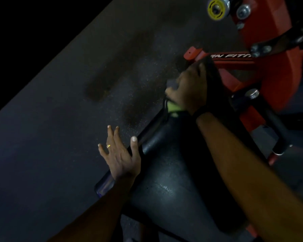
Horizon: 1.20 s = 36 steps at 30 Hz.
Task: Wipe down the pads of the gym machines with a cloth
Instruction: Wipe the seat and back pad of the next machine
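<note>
Scene: dim gym, head view looking down over a black pad [166,186] on a red machine frame [276,74], dark speckled floor [59,119] to the left.

Right hand [189,91]: far end of the pad, fingers curled over something. A grey lump w/ a yellow-green bit shows under the palm, prob. the cloth [172,106], bunched up. Too dark to see how much of it is in the grip.

Right grip: closed around that bundle, knuckles up, palm pressing down and fwd. Looks like a wiping hold, weight going into the far edge near the red bar.

Left hand [119,152]: fingers straight and spread, holding nothing. Thumb and palm rest on the pad's left rim, over a dark tube [147,135] that runs along that side; fingers hang out over the floor.

Why left sits there: my guess, bracing. It steadies the body while the other arm reaches long.

Pad state: a glossy streak [164,187] in the near middle, could be damp from wiping, could be plain light glare. Can't tell.

Task's thing: cloth is at the top end of the pad, under the right hand, touching pad and close to the frame.

Step in hand: prob. wiping the far end. Near part may be done, not sure.

Watch for: cloth snagging on the red bracket [192,53] just beyond the fingers; bolts and a yellow knob [216,7] higher up, well apart from the hands.
</note>
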Available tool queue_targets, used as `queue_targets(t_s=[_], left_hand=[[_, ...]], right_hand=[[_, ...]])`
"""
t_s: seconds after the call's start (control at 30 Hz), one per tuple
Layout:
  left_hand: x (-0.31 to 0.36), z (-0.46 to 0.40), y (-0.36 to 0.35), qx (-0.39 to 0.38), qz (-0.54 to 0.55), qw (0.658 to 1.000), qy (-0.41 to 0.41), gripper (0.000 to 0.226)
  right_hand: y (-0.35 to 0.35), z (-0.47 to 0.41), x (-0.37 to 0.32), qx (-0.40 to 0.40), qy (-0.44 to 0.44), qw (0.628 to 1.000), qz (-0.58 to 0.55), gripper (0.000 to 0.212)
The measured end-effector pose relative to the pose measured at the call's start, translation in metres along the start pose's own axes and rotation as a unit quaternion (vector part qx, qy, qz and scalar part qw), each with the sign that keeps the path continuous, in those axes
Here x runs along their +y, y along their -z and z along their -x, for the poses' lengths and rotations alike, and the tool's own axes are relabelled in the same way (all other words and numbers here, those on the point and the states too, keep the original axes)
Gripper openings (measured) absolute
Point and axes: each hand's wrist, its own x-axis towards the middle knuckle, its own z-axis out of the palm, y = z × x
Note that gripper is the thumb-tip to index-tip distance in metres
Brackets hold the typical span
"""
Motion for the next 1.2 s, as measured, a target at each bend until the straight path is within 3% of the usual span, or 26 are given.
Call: queue_targets(t_s=[0.07, 0.13, 0.2, 0.3, 0.37, 0.5, 0.67, 0.9, 1.0, 1.1, 1.2], left_hand=[[0.000, -0.002, 0.000, -0.002, -0.004, 1.000, 0.002, 0.075], [-0.001, -0.002, -0.001, -0.007, -0.018, 1.000, 0.007, 0.074], [0.001, -0.002, -0.001, -0.006, -0.018, 1.000, 0.003, 0.075], [0.001, -0.002, -0.001, -0.008, -0.016, 1.000, 0.000, 0.077], [0.001, -0.002, -0.001, -0.011, -0.010, 1.000, -0.002, 0.079], [-0.001, -0.004, -0.003, -0.012, 0.007, 1.000, -0.002, 0.080], [0.000, -0.005, -0.004, -0.010, 0.017, 1.000, -0.001, 0.083], [-0.002, -0.006, -0.002, 0.000, 0.072, 0.997, -0.005, 0.087], [-0.003, -0.001, 0.002, 0.029, 0.172, 0.985, -0.012, 0.087], [-0.013, 0.009, 0.014, 0.068, 0.303, 0.950, -0.001, 0.081], [-0.035, 0.013, 0.035, 0.100, 0.347, 0.932, -0.004, 0.069]], right_hand=[[-0.012, 0.051, -0.036, 0.031, 0.100, 0.993, -0.048, 0.039], [-0.028, 0.092, -0.057, -0.005, 0.196, 0.978, -0.071, 0.042], [-0.028, 0.074, -0.045, -0.021, 0.227, 0.972, -0.060, 0.044], [-0.013, 0.001, 0.001, 0.010, 0.135, 0.991, -0.013, 0.047], [0.004, -0.040, 0.028, -0.032, 0.039, 0.996, 0.074, 0.054], [0.003, -0.062, 0.037, -0.051, 0.006, 0.994, 0.099, 0.073], [0.000, -0.049, 0.014, -0.047, 0.036, 0.993, 0.104, 0.065], [-0.026, 0.024, -0.086, -0.156, 0.108, 0.974, 0.122, 0.056], [-0.035, 0.056, -0.114, -0.147, 0.123, 0.972, 0.134, 0.049], [-0.031, 0.084, -0.131, -0.130, 0.146, 0.974, 0.117, 0.043], [-0.033, 0.122, -0.159, -0.127, 0.181, 0.970, 0.098, 0.046]])
